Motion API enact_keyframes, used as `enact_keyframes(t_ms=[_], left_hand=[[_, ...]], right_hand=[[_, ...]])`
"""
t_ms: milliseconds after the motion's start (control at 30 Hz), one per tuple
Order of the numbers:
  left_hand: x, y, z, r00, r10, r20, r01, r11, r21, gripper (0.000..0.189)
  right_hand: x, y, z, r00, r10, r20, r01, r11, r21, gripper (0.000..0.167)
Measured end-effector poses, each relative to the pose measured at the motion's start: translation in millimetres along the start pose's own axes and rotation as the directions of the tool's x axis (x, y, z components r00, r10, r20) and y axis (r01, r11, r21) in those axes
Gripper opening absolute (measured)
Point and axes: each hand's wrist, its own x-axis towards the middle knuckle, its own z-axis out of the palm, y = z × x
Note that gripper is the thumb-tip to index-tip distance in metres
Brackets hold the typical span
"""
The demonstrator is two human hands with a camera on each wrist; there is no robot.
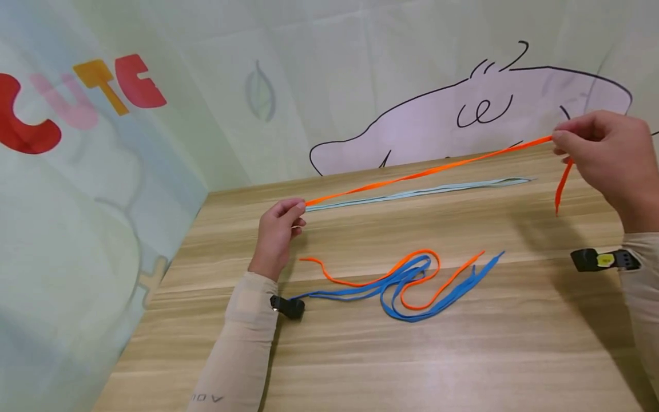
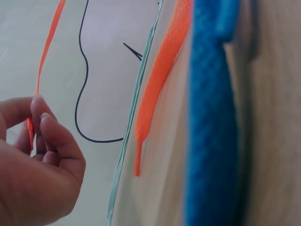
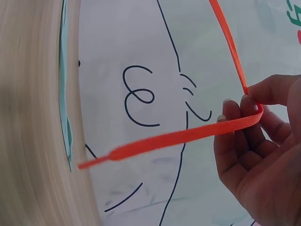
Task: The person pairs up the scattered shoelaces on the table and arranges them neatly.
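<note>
An orange shoelace (image 1: 429, 170) is stretched in a straight line between both hands, above the table. My left hand (image 1: 278, 232) pinches it near one end; in the left wrist view a short tip (image 2: 31, 136) pokes out below the fingers. My right hand (image 1: 610, 157) pinches it between thumb and fingertips, and the loose end (image 3: 174, 139) dangles from that hand. Behind it, a pale mint shoelace (image 1: 417, 193) lies straight along the back of the table. Nearer me, a second orange shoelace (image 1: 355, 284) and blue shoelaces (image 1: 412, 317) lie in tangled loops.
The wood-grain table (image 1: 360, 366) meets a printed cloth backdrop (image 1: 216, 114) at its back and left edges. Black camera straps sit on both wrists, the right one (image 1: 602, 260) with a yellow label.
</note>
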Motion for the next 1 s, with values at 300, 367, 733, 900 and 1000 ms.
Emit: enact_keyframes(t_ms=[300,367,733,900,1000], left_hand=[[-0.3,1.6,-1.9,0.999,-0.032,-0.019,0.032,0.999,-0.012,0.038],[-0.6,1.4,-2.5,0.999,-0.037,-0.026,0.037,0.999,-0.007,0.037],[-0.9,-0.5,-3.3,0.998,-0.034,-0.047,0.032,0.999,-0.039,0.014],[0.8,-1.0,-5.6,0.997,-0.043,-0.058,0.041,0.998,-0.037,0.018],[3.5,-1.7,-8.8,0.996,-0.056,-0.065,0.053,0.997,-0.047,0.026]], right_hand=[[1.8,9.9,1.4,0.998,0.061,-0.004,-0.061,0.998,-0.026,0.029],[1.9,12.3,1.6,0.997,0.080,-0.004,-0.080,0.996,-0.038,0.030],[5.6,20.6,3.3,0.993,0.116,0.036,-0.114,0.991,-0.064,0.032],[6.7,24.0,3.0,0.989,0.146,0.032,-0.143,0.987,-0.069,0.036],[7.4,26.6,2.5,0.987,0.160,0.029,-0.158,0.986,-0.060,0.033]])
